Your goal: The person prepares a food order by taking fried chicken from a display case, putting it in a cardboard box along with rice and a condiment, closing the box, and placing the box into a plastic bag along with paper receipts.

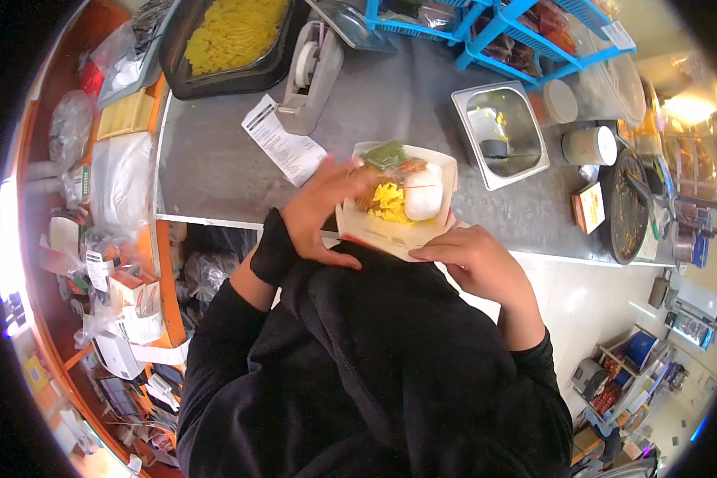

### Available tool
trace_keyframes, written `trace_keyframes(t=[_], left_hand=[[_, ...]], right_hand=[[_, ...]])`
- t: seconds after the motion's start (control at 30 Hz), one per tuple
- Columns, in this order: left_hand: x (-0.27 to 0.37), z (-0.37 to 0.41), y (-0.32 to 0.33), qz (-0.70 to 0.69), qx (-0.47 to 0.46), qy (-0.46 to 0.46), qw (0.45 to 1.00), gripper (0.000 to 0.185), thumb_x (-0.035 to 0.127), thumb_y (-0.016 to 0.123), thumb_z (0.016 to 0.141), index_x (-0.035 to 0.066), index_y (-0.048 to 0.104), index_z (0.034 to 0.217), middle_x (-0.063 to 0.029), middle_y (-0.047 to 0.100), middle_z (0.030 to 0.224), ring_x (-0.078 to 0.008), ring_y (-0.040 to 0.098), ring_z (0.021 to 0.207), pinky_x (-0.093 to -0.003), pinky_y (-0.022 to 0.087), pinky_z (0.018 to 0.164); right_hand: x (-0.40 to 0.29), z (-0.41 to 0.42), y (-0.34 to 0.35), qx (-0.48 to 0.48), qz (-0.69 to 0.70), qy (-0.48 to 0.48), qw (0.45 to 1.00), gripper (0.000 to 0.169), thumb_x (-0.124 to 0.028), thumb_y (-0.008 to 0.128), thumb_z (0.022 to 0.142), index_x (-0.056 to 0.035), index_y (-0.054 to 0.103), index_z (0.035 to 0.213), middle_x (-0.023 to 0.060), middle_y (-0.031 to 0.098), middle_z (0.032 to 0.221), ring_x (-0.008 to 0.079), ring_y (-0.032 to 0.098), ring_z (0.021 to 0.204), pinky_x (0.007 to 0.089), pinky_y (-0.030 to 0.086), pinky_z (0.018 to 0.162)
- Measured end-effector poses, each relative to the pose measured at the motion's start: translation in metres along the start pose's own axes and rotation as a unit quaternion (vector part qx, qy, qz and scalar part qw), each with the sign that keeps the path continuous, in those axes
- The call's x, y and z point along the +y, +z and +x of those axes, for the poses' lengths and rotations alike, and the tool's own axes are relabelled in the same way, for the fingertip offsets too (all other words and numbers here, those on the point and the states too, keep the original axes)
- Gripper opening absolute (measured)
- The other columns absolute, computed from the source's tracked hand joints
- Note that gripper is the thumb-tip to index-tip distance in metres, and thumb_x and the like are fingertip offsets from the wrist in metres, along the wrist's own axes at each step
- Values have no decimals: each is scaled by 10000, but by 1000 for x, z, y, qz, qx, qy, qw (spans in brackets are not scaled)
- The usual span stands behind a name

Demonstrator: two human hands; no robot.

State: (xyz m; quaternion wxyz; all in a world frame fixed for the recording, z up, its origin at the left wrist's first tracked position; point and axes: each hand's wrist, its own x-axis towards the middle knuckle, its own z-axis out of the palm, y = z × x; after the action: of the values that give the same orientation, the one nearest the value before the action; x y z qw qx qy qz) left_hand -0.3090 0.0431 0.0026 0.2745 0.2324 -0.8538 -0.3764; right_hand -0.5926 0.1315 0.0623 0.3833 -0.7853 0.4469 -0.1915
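Note:
At the front edge of the steel counter sits an uncovered paperboard food box (388,236). Inside it are a mound of white rice (423,197), yellow shredded food resembling egg (388,206), and a small green-looking packet (385,155) at the far side. My right hand (484,263) pinches the box's near right edge between thumb and fingers. On the other side, my left hand (316,209) is spread, its blurred fingertips over the box's left rim; whether they touch it is unclear. A black band wraps my left wrist.
A printed receipt (284,143) lies left of the box, partly under a tape dispenser (310,77). Behind is a dark tray of yellow food (233,36). To the right are a steel pan (502,134), a lidded tub (591,146) and a frying pan (627,209). Blue baskets (532,45) stand at the back.

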Motion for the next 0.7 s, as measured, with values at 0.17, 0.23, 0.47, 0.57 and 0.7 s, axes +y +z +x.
trace_keyframes(t=[0.17,0.23,0.47,0.57,0.7], left_hand=[[-24,-13,12,-52,-101,83,990,280,155,796,607,137,668,856,-34,647,903,-241,610,926,-508,298,1061],[-23,-19,13,-76,-27,32,996,189,114,776,603,140,661,752,12,635,776,-208,613,803,-484,354,1020],[-21,-21,-2,-52,-99,51,992,236,110,766,588,157,685,804,27,655,830,-203,601,851,-453,397,919],[-18,-16,-3,-1,-107,62,992,277,114,755,542,160,676,803,41,646,837,-198,585,866,-450,392,918],[-12,-16,-5,60,-93,61,992,322,73,750,522,171,645,810,60,627,848,-182,567,888,-427,377,938]], right_hand=[[31,-27,-7,29,-6,38,999,339,47,693,602,-123,699,895,42,669,833,257,633,775,357,462,714],[45,-35,-6,70,12,80,994,260,26,740,609,-97,698,834,40,669,812,226,627,772,332,463,706],[78,-30,9,108,246,362,893,419,-334,743,740,22,676,950,93,687,853,166,640,736,303,498,723],[103,-14,15,-33,118,355,927,395,-335,727,706,5,691,901,115,672,757,191,631,667,323,488,639],[93,-5,10,-76,79,324,940,309,-291,710,680,-17,699,822,130,646,658,222,631,613,345,478,600]])
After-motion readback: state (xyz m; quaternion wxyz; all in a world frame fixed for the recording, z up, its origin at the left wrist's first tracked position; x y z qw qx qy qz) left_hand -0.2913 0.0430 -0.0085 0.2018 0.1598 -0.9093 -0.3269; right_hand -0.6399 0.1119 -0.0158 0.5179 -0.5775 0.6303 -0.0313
